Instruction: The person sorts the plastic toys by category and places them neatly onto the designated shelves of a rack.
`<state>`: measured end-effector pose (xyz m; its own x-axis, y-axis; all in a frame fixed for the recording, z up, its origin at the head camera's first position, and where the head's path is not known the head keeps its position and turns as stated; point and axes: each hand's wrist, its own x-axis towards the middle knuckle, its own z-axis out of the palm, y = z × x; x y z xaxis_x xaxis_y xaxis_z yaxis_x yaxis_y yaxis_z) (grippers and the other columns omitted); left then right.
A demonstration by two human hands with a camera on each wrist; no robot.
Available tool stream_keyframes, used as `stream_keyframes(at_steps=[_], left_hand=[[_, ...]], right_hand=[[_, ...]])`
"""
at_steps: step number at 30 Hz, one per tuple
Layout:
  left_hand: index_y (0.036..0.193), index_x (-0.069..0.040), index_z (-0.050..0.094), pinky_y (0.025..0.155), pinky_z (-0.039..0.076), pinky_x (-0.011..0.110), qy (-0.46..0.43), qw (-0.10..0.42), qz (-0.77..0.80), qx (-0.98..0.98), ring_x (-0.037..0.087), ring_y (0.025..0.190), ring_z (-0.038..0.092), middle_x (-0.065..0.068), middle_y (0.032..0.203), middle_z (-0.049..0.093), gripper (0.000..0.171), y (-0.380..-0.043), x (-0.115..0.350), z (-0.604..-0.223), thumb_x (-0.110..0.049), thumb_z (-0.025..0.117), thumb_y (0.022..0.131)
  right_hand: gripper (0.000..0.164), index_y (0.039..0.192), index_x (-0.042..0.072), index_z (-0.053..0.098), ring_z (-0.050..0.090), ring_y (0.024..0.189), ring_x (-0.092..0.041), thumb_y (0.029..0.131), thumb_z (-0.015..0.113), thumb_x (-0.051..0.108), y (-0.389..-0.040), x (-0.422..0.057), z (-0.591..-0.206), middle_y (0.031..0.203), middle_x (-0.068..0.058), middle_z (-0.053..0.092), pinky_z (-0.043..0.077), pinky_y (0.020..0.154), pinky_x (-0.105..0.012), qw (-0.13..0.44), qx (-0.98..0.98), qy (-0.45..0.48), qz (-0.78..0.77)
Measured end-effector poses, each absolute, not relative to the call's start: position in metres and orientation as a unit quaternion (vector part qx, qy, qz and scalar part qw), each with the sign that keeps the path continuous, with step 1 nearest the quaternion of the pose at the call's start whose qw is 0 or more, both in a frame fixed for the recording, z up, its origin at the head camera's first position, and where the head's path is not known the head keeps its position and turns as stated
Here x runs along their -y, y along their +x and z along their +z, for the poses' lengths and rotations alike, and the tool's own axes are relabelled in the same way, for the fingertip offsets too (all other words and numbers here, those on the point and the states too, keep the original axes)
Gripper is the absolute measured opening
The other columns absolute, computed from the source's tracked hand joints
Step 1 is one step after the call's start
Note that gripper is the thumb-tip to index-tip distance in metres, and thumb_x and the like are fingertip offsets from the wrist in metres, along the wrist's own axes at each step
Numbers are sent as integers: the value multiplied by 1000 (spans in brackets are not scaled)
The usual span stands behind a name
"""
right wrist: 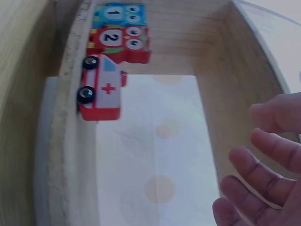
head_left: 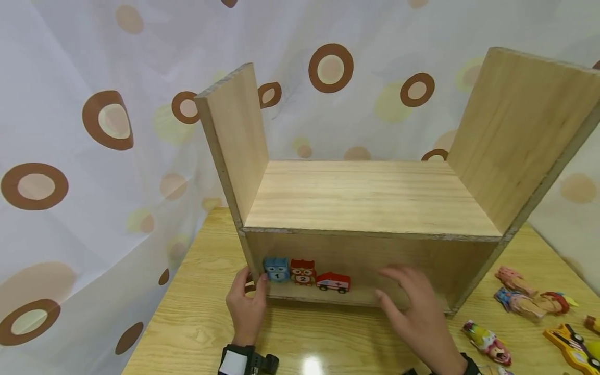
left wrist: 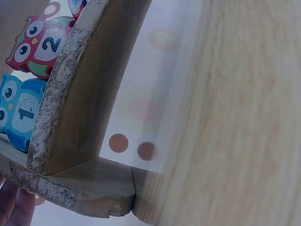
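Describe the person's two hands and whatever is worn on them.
Both are bare-fingered, and no sleeve shows. The left hand has a black wristband with a whitish squarish patch and a small black rounded piece at its side. The right hand has a dark band at the wrist, cut off by the head view's lower edge.

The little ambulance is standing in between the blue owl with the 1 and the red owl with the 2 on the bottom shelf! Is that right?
Not quite: the ambulance isn't in between. The red owl with the 2 is in the middle, with the blue owl with the 1 on one side and the ambulance on the other, all on the bottom shelf. The head view shows it.
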<state>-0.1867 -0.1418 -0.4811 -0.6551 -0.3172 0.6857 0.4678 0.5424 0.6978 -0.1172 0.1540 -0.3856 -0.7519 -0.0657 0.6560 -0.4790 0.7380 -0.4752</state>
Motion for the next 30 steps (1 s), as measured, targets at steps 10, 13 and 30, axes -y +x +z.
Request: stream_keyframes(at_steps=[10,13,30], left_hand=[[111,-3,70,66,55,19,-42,413,-480,773,15,87,68,13,106,73,25,-188,144,-479,-2,72,86],[111,-3,70,65,56,24,-39,414,-478,774,13,86,67,12,105,73,25,-189,146,-479,-2,72,86],[112,-5,70,64,56,24,-53,424,-471,772,14,86,68,12,104,74,26,-191,146,-481,-1,72,86]], right_hand=[[42,110,7,71,45,104,21,73,77,-12,-94,-182,-374,105,-7,70,39,84,-1,351,862,113,349],[39,109,7,72,44,98,24,74,76,-11,-88,-194,-372,102,-4,69,39,76,-2,364,864,90,336],[28,119,-8,65,30,85,30,97,59,7,-74,-321,-388,91,43,44,29,68,1,339,861,-197,324]])
